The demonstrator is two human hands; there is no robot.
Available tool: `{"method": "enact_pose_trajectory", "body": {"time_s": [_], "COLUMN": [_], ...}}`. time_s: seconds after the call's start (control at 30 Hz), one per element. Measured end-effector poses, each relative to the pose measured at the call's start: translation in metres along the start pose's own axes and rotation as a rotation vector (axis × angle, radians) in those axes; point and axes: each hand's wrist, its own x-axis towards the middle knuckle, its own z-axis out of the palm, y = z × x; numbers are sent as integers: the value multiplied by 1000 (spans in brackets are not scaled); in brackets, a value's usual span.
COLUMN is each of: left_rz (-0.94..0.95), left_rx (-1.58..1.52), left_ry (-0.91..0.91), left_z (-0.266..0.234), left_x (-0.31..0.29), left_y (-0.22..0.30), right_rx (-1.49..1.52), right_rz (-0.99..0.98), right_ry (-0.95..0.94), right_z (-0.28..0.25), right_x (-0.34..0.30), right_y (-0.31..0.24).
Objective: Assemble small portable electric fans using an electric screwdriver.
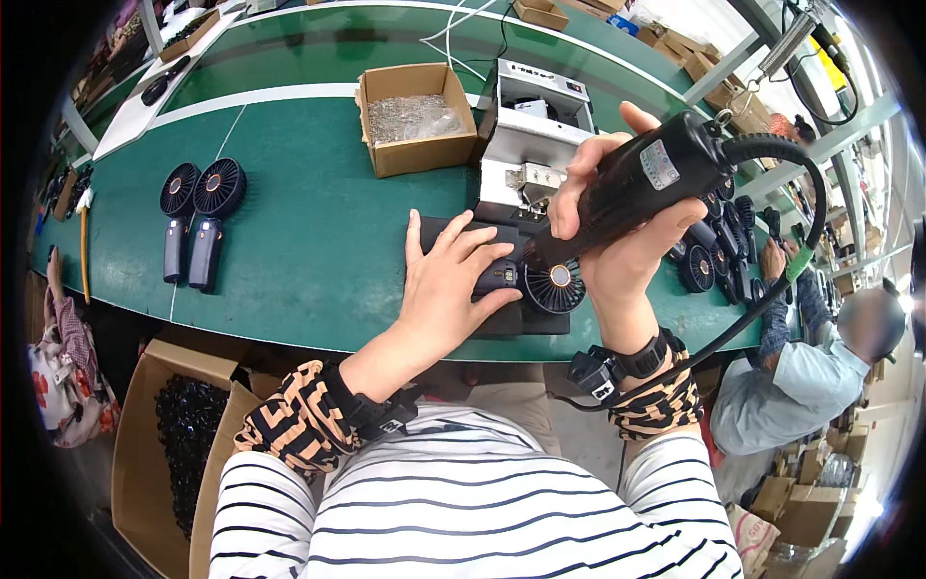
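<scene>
A: What is the setting?

B: A green workbench point(318, 174). On it, a silver metal machine point(500, 183) stands behind the work, with an open cardboard box point(424, 157) of small metal pieces just to its left.

A: And the largest thing in hand?

B: A black corded electric screwdriver point(641, 181), slanting down to the left. The right hand point(629, 246) is wrapped around its body, fingers on one side and thumb on the other.

A: What is it aimed at?

B: The neck of a dark handheld fan point(558, 288), lying on a black pad point(552, 327) near the bench's front edge. The tip is hidden, so I can't tell whether it touches.

A: Which step would you call this?

B: Fastening at the neck, I'd judge. The next move calls for keeping the fan still and the driver lined up.

A: Where is the fan relative to the left hand point(444, 275)?

B: Its handle sits between forefinger and thumb, which close on it from either side; the other fingers spread over the pad. A small display point(508, 275) shows between those two fingertips.
</scene>
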Motion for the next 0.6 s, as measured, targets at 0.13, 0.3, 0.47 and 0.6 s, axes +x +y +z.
{"method": "enact_pose_trajectory", "body": {"time_s": [0.13, 0.3, 0.47, 0.6], "left_rz": [4, -25, -38, -27], "left_rx": [-29, -99, -127, -89], "left_ry": [40, 41, 42, 24], "left_z": [-2, 1, 4, 0], "left_x": [8, 8, 7, 6], "left_y": [5, 3, 1, 3], "right_rx": [6, 0, 22, 31], "right_rz": [6, 15, -2, 4], "right_ry": [-3, -3, -6, -3], "right_z": [5, 11, 7, 7], "right_x": [-4, -8, -7, -8], "right_y": [-6, -11, -15, -16]}}
